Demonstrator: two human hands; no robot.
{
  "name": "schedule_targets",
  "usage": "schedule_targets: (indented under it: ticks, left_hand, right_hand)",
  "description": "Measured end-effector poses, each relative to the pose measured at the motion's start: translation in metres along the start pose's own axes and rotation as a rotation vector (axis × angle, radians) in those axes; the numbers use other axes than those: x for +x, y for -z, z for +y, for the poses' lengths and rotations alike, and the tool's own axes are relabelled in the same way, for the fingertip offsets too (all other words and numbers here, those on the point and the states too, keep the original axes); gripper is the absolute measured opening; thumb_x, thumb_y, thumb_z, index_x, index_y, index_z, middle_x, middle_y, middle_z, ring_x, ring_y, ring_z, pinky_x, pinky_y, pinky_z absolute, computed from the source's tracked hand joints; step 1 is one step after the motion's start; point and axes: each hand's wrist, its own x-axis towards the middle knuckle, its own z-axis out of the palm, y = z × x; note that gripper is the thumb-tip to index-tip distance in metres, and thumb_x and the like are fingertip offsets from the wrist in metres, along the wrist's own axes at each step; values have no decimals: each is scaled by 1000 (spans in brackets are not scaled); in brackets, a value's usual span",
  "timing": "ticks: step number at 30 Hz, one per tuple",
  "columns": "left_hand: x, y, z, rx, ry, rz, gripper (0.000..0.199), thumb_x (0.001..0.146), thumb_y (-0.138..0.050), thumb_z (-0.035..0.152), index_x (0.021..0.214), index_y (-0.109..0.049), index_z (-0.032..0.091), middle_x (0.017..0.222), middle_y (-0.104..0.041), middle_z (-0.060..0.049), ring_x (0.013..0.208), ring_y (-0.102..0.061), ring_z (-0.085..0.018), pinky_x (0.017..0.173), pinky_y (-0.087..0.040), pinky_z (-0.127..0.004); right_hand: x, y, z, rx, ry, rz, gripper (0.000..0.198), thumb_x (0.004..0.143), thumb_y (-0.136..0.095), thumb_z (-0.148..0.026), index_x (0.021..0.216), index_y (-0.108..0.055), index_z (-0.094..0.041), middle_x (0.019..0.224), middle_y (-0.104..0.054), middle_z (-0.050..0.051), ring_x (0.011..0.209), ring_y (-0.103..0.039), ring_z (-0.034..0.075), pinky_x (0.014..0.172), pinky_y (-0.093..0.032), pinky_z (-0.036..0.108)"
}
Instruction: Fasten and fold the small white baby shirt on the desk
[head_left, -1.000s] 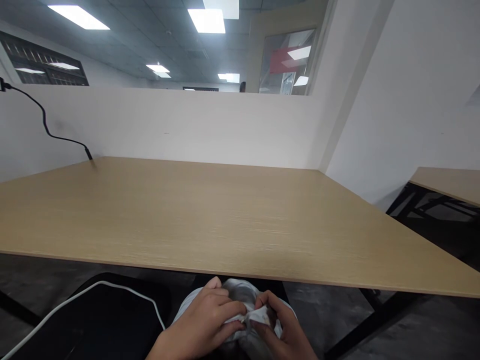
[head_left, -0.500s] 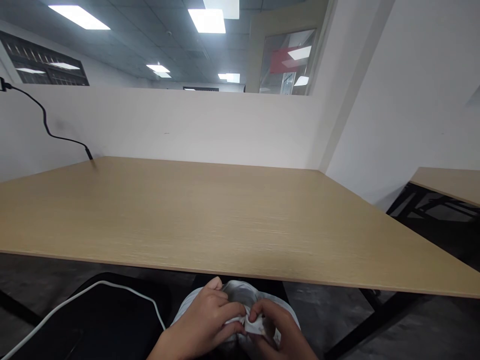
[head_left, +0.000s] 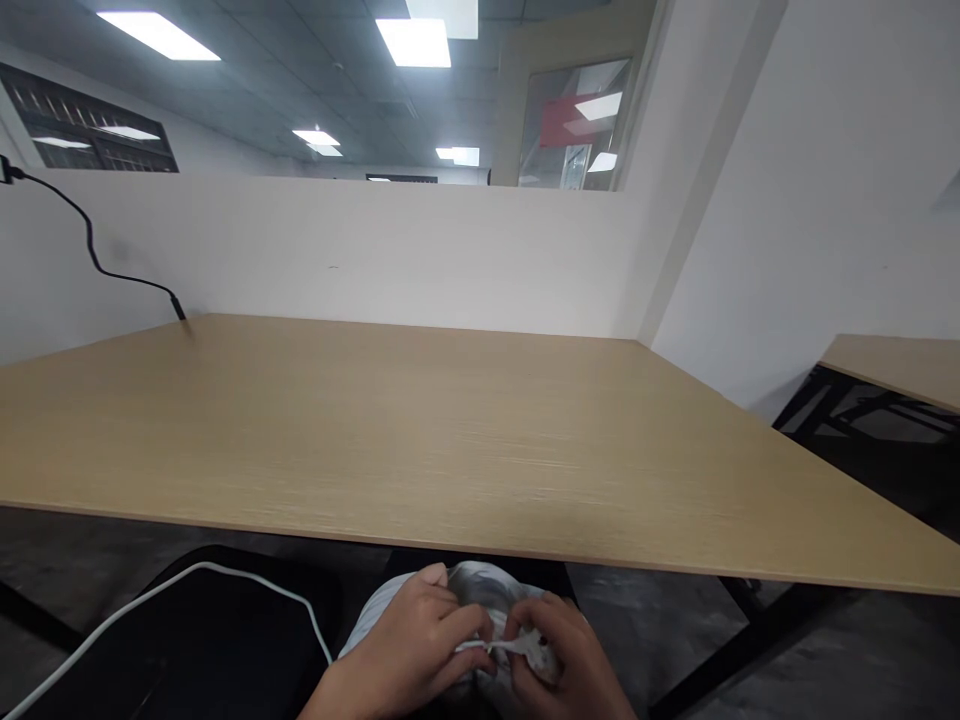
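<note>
My left hand (head_left: 409, 645) and my right hand (head_left: 562, 655) sit low in front of me, below the near edge of the wooden table (head_left: 420, 440). Both pinch a bunched white cloth (head_left: 480, 590) held in my lap, fingertips meeting at its middle fold. The lower part of the cloth and both wrists are cut off by the frame's bottom edge.
A black bag or cushion (head_left: 187, 640) with a white cable (head_left: 225, 575) across it lies at my left. A black cable (head_left: 97, 255) hangs over the white partition (head_left: 360, 250) at the table's far left. A second table (head_left: 900, 365) stands at the right.
My right hand has shifted slightly left and closed in on the cloth's middle, beside the left fingertips. The cloth is bunched tighter. The table and the view have not moved.
</note>
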Motion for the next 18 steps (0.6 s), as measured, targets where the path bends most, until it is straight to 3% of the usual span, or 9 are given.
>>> schedule_targets:
  ticks: [4,9,18]
  left_hand:
    - [-2,-1,0,9,-6,-9,43,107,-26,42,92,-60,20,66,-61,2,59,-53,-13,74,-36,-29]
    - [-2,-3,-2,54,-25,6,46,107,-25,39,86,-60,19,61,-58,2,56,-49,-13,72,-35,-29]
    - [0,-3,-1,81,-65,0,39,105,-29,27,77,-54,19,59,-56,4,53,-47,-12,68,-32,-30]
  right_hand:
    - [4,3,-6,-18,95,-32,18,70,-63,-7,82,-58,-20,82,-61,-1,78,-57,17,72,-41,28]
    - [5,2,-9,-49,109,5,7,83,-65,-16,83,-60,-21,83,-62,1,78,-57,17,72,-41,29]
    - [8,14,-2,-107,221,-199,11,90,-62,-21,93,-70,-27,84,-66,0,79,-62,18,75,-41,31]
